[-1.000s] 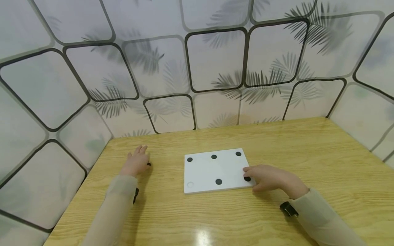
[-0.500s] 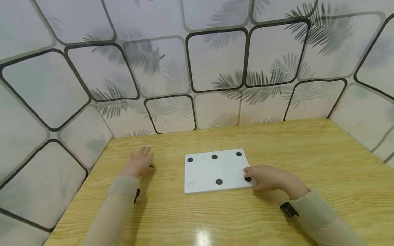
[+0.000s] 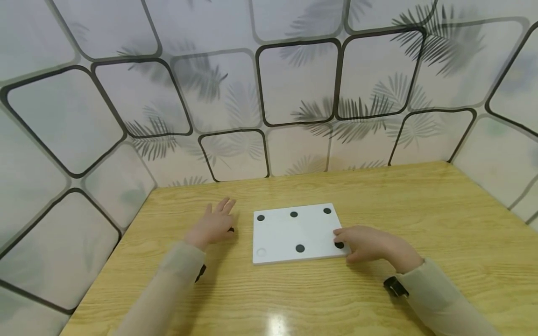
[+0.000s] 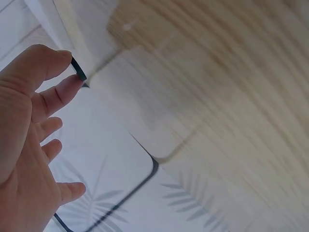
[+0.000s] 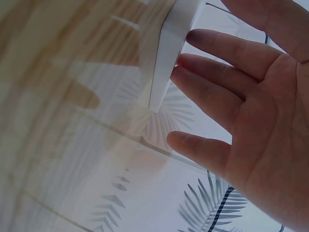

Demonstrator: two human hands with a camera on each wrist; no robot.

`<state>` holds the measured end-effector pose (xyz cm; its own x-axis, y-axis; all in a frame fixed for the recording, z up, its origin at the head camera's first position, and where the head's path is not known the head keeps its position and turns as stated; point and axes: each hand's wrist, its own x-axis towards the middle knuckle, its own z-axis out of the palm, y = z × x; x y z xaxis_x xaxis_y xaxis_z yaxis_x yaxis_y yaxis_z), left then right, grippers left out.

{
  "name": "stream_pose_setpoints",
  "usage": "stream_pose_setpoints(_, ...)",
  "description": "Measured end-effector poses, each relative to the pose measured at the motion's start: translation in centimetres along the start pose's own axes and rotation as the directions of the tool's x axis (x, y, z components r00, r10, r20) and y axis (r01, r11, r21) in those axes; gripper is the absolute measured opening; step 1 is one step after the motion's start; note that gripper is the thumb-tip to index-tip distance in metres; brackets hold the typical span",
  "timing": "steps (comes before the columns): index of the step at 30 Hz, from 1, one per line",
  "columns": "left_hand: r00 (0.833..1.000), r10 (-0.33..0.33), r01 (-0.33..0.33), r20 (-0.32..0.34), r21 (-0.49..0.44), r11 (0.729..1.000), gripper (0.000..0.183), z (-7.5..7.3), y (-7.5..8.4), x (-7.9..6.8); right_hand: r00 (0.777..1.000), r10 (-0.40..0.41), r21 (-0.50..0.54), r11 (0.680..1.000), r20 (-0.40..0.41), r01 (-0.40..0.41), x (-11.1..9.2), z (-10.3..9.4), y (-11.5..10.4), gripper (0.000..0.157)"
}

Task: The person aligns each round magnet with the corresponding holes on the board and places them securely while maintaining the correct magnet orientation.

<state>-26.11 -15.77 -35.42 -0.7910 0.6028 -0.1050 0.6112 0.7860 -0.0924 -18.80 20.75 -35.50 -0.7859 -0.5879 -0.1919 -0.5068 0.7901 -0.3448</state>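
Note:
My left hand [image 3: 212, 226] is raised over the wood table, left of a white board. Between thumb and index finger it pinches a small dark disc [image 4: 79, 69], seen edge-on in the left wrist view; its other fingers are spread. The white rectangular board [image 3: 286, 235] lies flat on the table and bears several black round discs [image 3: 300, 248]. At its near left corner is a bare round recess [image 3: 261, 252]. My right hand [image 3: 370, 240] rests at the board's right edge; in the right wrist view its fairly straight fingertips touch the board's side.
The wood table [image 3: 269, 289] reaches back to a pale fabric wall [image 3: 298, 84] with dark rounded outlines and leaf prints. Similar fabric flanks the table on the left and right. A dark wrist device [image 3: 396, 286] sits at the right cuff.
My left hand has moved right toward the board, carrying the dark disc. The right hand and the board have stayed in place.

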Motion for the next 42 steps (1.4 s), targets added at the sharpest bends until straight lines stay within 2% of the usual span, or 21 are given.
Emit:
stream_pose_setpoints(11, 0.993, 0.110, -0.106, -0.033, 0.094, 0.990, 0.023, -0.5, 2.9, 0.6, 1.000, 0.000, 0.014, 1.000, 0.000, 0.000, 0.0, 0.0, 0.2, 0.042)
stream_pose_setpoints(15, 0.993, 0.119, -0.116, -0.019, 0.115, 0.987, 0.023, -0.5, 3.9, 0.7, 1.000, -0.011, 0.005, 1.000, -0.002, 0.011, 0.0, 0.0, 0.2, 0.042)
stream_pose_setpoints(18, 0.992, 0.125, -0.122, -0.012, 0.122, 0.985, 0.017, -0.5, 4.6, 0.7, 1.000, -0.018, -0.003, 1.000, -0.003, 0.018, 0.0, 0.0, 0.2, 0.042)
stream_pose_setpoints(22, 0.991, 0.133, -0.130, -0.010, 0.155, 0.979, 0.024, -0.6, 5.2, 0.6, 1.000, -0.016, -0.009, 1.000, -0.001, 0.016, 0.0, 0.1, 0.2, 0.042)
stream_pose_setpoints(26, 0.989, 0.145, -0.141, -0.011, 0.180, 0.974, 0.023, -0.6, 5.6, 0.6, 1.000, -0.012, -0.009, 1.000, -0.001, 0.012, 0.1, 0.1, 0.2, 0.042)
stream_pose_setpoints(34, 0.989, 0.146, -0.148, 0.025, 0.150, 0.978, 0.021, -0.7, 6.6, 0.6, 1.000, -0.008, -0.002, 1.000, 0.006, 0.008, 0.0, 0.0, 0.1, 0.042)
stream_pose_setpoints(42, 0.984, 0.180, -0.180, 0.012, 0.153, 0.972, 0.019, -0.6, 7.4, 0.5, 1.000, 0.000, -0.003, 1.000, 0.005, 0.000, 0.0, 0.0, 0.1, 0.041)
